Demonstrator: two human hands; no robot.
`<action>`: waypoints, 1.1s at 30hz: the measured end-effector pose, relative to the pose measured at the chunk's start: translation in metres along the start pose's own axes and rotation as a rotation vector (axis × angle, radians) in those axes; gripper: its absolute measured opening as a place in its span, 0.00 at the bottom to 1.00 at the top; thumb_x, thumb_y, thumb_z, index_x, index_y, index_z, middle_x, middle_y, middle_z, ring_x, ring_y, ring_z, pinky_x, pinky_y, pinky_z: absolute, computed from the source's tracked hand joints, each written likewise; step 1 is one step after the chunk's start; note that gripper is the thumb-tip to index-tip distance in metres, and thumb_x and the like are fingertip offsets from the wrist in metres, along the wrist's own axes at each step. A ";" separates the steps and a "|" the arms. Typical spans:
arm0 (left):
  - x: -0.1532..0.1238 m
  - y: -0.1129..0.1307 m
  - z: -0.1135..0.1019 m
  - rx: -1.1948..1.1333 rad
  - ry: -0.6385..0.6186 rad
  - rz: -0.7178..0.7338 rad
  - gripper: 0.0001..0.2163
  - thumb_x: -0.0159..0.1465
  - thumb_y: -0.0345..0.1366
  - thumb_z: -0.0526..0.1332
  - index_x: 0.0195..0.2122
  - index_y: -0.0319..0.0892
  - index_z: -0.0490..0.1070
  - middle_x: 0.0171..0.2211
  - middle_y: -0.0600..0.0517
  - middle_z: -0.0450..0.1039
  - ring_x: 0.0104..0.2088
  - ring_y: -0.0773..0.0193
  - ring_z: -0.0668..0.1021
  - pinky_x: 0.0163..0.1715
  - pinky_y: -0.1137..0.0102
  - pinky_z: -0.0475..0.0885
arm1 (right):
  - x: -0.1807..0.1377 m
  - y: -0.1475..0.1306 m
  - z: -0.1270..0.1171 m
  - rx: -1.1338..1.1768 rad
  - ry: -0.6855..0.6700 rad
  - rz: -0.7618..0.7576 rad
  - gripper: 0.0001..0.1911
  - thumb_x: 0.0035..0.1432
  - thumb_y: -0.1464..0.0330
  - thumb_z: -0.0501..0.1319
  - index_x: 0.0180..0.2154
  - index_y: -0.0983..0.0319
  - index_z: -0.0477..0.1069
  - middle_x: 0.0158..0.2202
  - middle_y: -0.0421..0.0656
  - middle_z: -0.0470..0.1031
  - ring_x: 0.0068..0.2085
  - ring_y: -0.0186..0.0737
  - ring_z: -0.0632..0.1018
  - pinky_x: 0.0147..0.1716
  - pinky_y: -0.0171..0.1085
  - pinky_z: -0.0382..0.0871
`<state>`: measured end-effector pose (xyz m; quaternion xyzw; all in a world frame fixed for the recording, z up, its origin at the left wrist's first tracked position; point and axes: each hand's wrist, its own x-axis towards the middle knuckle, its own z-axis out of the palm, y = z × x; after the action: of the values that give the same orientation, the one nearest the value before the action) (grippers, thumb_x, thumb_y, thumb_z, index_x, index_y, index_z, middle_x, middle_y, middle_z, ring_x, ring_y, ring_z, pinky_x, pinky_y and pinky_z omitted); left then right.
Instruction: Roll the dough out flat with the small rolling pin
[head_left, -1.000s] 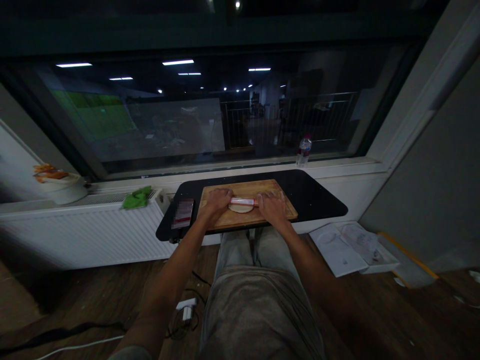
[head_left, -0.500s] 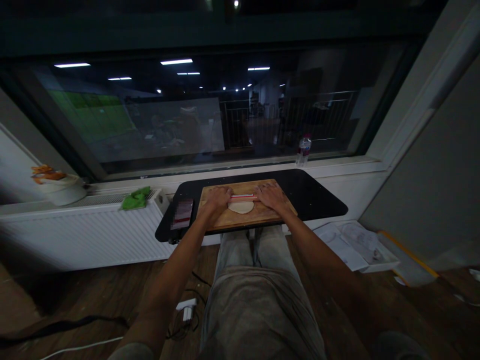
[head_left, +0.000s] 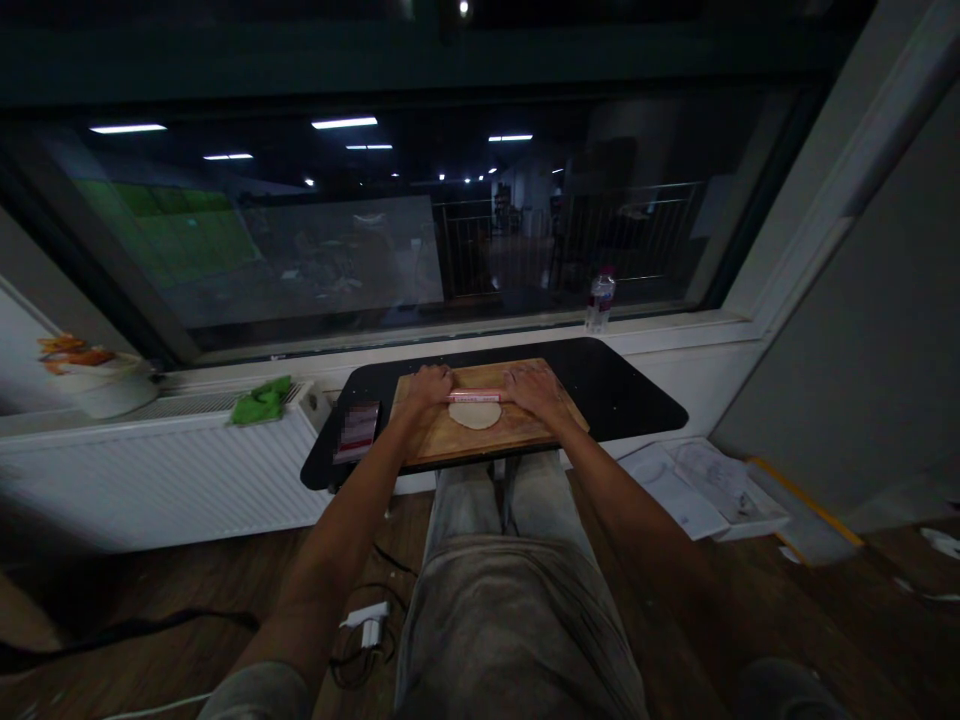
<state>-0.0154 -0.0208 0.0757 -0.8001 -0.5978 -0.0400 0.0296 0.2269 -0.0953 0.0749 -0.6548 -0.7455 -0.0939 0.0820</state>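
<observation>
A pinkish rolling pin with printed marks (head_left: 474, 396) lies crosswise over the far part of a flat, round piece of dough (head_left: 475, 414). My left hand (head_left: 430, 384) is curled over the pin's left end. Over the right end lies my right hand (head_left: 534, 387), its fingers pressed down on the pin. Both ends of the pin are hidden under the hands. Dough and pin are on a wooden board (head_left: 442, 440), which rests on a small black table (head_left: 622, 390) in front of my legs.
A phone-like flat object (head_left: 357, 432) lies left of the board. Beyond stand a white radiator (head_left: 187, 480) with a green cloth (head_left: 261, 400) and a white pot (head_left: 112, 385), and a bottle (head_left: 600, 300) on the sill. Papers (head_left: 705, 490) and a white plug (head_left: 367, 620) lie on the floor.
The rolling pin has turned, so printed marks now face up where a red and white stripe showed before. Both hands remain on it. My view has shifted slightly.
</observation>
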 end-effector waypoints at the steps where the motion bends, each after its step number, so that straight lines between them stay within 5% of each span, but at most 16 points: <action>1: 0.001 -0.001 0.000 -0.002 -0.002 -0.001 0.23 0.80 0.39 0.50 0.63 0.43 0.83 0.65 0.40 0.82 0.61 0.49 0.83 0.62 0.61 0.77 | -0.002 -0.001 0.000 0.000 0.001 0.003 0.25 0.83 0.65 0.48 0.61 0.63 0.83 0.61 0.55 0.86 0.62 0.54 0.82 0.63 0.46 0.69; 7: 0.006 -0.005 0.005 -0.049 0.033 0.024 0.22 0.76 0.36 0.57 0.68 0.51 0.81 0.66 0.45 0.82 0.64 0.47 0.81 0.68 0.51 0.74 | -0.019 -0.007 -0.003 -0.007 0.052 0.021 0.24 0.82 0.65 0.50 0.62 0.64 0.82 0.62 0.57 0.85 0.64 0.56 0.81 0.67 0.48 0.67; 21: -0.004 -0.009 0.019 -0.049 0.073 0.115 0.21 0.79 0.35 0.53 0.64 0.44 0.82 0.66 0.45 0.82 0.65 0.55 0.79 0.67 0.65 0.70 | -0.031 -0.020 -0.011 0.078 0.068 0.106 0.26 0.84 0.63 0.47 0.61 0.63 0.81 0.62 0.55 0.85 0.60 0.56 0.84 0.59 0.45 0.73; 33: -0.018 -0.013 0.027 0.133 0.126 0.267 0.22 0.76 0.32 0.60 0.69 0.40 0.76 0.70 0.39 0.77 0.68 0.47 0.78 0.70 0.59 0.70 | -0.031 -0.021 -0.013 0.079 0.037 0.092 0.27 0.84 0.63 0.45 0.62 0.65 0.81 0.61 0.58 0.84 0.61 0.56 0.83 0.59 0.44 0.73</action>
<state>-0.0325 -0.0318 0.0467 -0.8646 -0.4845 -0.0460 0.1250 0.2101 -0.1308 0.0794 -0.6826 -0.7162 -0.0728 0.1258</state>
